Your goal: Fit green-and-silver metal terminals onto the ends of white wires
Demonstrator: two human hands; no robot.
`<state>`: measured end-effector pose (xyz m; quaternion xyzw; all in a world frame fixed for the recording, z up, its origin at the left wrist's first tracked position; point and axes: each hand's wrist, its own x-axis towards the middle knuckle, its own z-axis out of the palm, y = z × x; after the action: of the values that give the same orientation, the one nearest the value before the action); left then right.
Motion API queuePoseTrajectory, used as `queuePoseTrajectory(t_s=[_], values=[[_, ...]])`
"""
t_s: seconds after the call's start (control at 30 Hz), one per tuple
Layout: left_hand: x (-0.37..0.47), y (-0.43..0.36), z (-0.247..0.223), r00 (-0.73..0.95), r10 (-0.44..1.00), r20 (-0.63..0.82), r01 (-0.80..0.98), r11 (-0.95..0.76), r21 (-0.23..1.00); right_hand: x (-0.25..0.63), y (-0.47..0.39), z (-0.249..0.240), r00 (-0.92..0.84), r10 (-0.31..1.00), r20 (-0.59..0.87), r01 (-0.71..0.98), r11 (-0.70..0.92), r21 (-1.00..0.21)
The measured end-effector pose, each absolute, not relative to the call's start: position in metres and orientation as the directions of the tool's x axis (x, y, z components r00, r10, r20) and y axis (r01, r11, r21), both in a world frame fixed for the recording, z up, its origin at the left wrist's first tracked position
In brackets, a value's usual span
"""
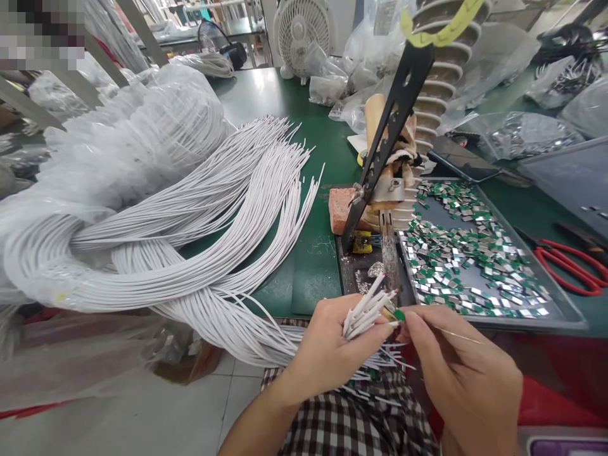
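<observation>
My left hand (332,345) is closed around a bunch of white wires (363,316), whose stripped or reddish ends point up and to the right. A small green circuit board (399,314) is at the pinched fingertips of my right hand (468,370), close against the wire ends. Across the right hand runs a thin metallic strand (458,334), which looks like solder wire. Just beyond the fingertips is the metal tip of a soldering iron (389,253), clamped in a black bracket (389,120). Where wire and board meet is partly hidden by my fingers.
Long bundles of white wires (190,272) spread over the green table (316,278) at left. A clear tray (565,316) of small boards stands at right, beside red-handled scissors (570,269). A brick (341,210), a ribbed hose (437,88) and a fan (304,31) are farther back.
</observation>
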<state>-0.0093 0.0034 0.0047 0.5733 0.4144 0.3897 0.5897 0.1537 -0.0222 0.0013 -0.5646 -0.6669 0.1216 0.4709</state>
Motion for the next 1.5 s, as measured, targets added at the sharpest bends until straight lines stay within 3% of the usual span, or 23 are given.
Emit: queuePoseTrajectory(t_s=[0.3, 0.53, 0.63, 0.73, 0.9, 1.13, 1.3, 1.5], values=[[-0.009, 0.005, 0.008, 0.316, 0.949, -0.004, -0.125, 0.045, 0.991, 0.150, -0.021, 0.000, 0.163, 0.911, 0.380, 0.457, 0.271, -0.847], [-0.006, 0.007, 0.009, 0.297, 0.955, -0.022, -0.175, 0.077, 0.981, 0.149, -0.018, 0.000, 0.138, 0.912, 0.386, 0.483, 0.278, -0.830], [-0.006, 0.006, 0.010, 0.277, 0.959, -0.066, -0.206, 0.126, 0.970, 0.149, -0.023, -0.008, 0.203, 0.892, 0.404, 0.495, 0.263, -0.828], [-0.007, 0.006, 0.012, 0.255, 0.964, -0.082, -0.200, 0.135, 0.970, 0.148, -0.028, -0.013, 0.278, 0.822, 0.498, 0.519, 0.308, -0.798], [-0.007, 0.011, 0.017, 0.234, 0.968, -0.088, -0.196, 0.135, 0.971, 0.145, -0.028, -0.009, 0.207, 0.721, 0.661, 0.585, 0.451, -0.675], [-0.006, 0.012, 0.019, 0.216, 0.975, -0.055, -0.197, 0.099, 0.975, 0.140, -0.024, -0.006, 0.208, 0.697, 0.687, 0.621, 0.449, -0.643], [-0.008, 0.010, 0.016, 0.227, 0.973, -0.038, -0.259, 0.098, 0.961, 0.141, -0.026, -0.003, 0.203, 0.734, 0.648, 0.578, 0.444, -0.685], [-0.009, 0.008, 0.013, 0.251, 0.966, -0.062, -0.215, 0.118, 0.970, 0.147, -0.028, -0.006, 0.186, 0.756, 0.627, 0.542, 0.453, -0.707]])
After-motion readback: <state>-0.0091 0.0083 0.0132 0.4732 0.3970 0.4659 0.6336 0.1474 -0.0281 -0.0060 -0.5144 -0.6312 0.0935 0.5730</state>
